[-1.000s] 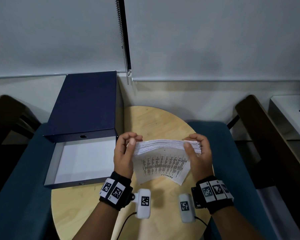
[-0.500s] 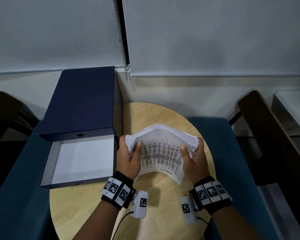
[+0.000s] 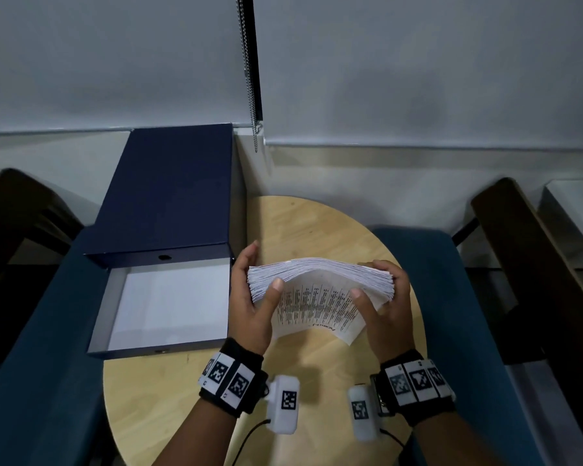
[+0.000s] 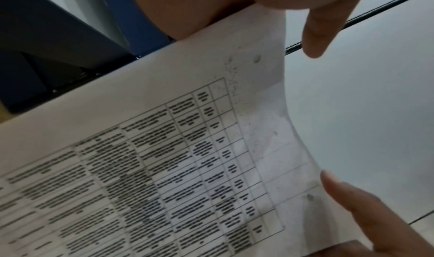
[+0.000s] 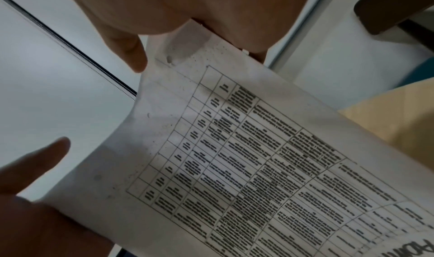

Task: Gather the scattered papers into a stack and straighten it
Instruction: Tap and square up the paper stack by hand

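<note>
A thick stack of white papers [image 3: 320, 269] hangs above the round wooden table [image 3: 317, 223], bowed upward in the middle. Its front sheet, printed with a table, faces me. My left hand [image 3: 261, 280] holds the left end, thumb on the front sheet and fingers up behind. At the right end my right hand [image 3: 379, 284] grips with its thumb on the print and fingers curled over the top edge. The left wrist view shows the printed sheet [image 4: 178, 149] close up, as does the right wrist view, where the sheet [image 5: 234, 149] fills the frame.
An open navy box file [image 3: 169, 307] with a white inside lies at the table's left, its lid [image 3: 172, 190] raised against the wall. Blue chair seats [image 3: 451, 297] flank the table. A blind chain [image 3: 249, 79] hangs behind, and dark wooden furniture [image 3: 535, 264] stands to the right.
The stack went from flat to strongly arched, and is now less arched. My left fingers have straightened up behind its left end.
</note>
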The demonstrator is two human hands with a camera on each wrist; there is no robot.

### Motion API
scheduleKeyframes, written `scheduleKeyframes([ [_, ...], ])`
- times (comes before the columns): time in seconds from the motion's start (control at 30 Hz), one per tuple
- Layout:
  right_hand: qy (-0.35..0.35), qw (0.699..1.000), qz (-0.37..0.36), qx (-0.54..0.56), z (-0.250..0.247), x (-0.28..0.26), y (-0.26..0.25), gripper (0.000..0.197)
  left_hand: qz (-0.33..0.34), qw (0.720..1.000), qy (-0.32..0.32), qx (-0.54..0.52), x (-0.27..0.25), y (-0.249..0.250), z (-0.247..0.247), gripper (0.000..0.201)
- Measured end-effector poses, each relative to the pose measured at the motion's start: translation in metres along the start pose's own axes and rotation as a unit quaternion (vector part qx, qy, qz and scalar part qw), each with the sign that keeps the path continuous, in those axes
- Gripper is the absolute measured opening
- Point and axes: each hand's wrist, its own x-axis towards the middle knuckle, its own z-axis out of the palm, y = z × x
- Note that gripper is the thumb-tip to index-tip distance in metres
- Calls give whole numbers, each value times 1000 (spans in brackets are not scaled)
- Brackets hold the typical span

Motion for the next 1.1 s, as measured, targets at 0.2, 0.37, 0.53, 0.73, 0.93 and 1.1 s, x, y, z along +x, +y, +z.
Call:
scheduleKeyframes([
  [0.2, 15, 999, 8, 44, -1, 4, 0, 44, -33, 996, 59, -58, 13, 12, 3, 36],
  [0.37, 31, 999, 21, 2, 2, 7, -3, 32, -33, 997, 66, -39, 17, 14, 5, 32],
  [0.53, 86, 995, 36, -29, 6, 15, -5, 21, -26, 996, 79, -25, 21, 13, 6, 27],
  [0.73, 113, 990, 84, -24, 8, 26, -11, 20, -35, 996, 81, -27, 25, 7, 3, 24],
  [0.93, 5, 998, 40, 45, -3, 19, -4, 48, -5, 993, -45, -113, 18, -8, -12, 82],
  [1.1, -65, 996, 57, 35, -11, 10, 13, 70, -10, 989, -131, -64, 17, -32, -19, 81],
])
